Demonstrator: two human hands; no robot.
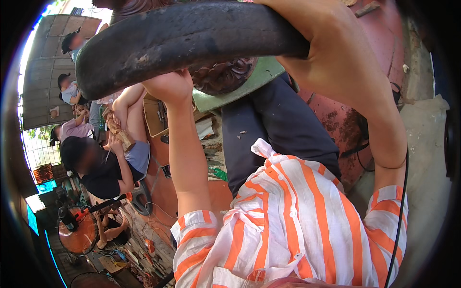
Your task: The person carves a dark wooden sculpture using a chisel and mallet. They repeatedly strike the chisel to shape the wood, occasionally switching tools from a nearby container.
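Grip of the left hand (pixel 169 87): it meets the lower edge of the dark curved piece (pixel 192 38), left of its middle; the fingers go out of sight behind it, so I cannot tell if they are clamped.
Grip of the right hand (pixel 294 15): it is at the right end of the piece, partly cut by the upper border; whether its fingers are apart or together, I cannot tell.
Dark piece: it is raised in front of the person, above the left hand in the view, and covers part of the carved brown wood (pixel 223 77).
Long axis: it runs from left to right, the left end lower.
Nearer hand: the left for the middle, the right for the right end.
Below: a green board (pixel 242 93) is beyond the dark trousers (pixel 276 125).
At left: a co-worker (pixel 101 170) holds a light wood carving (pixel 124 139).
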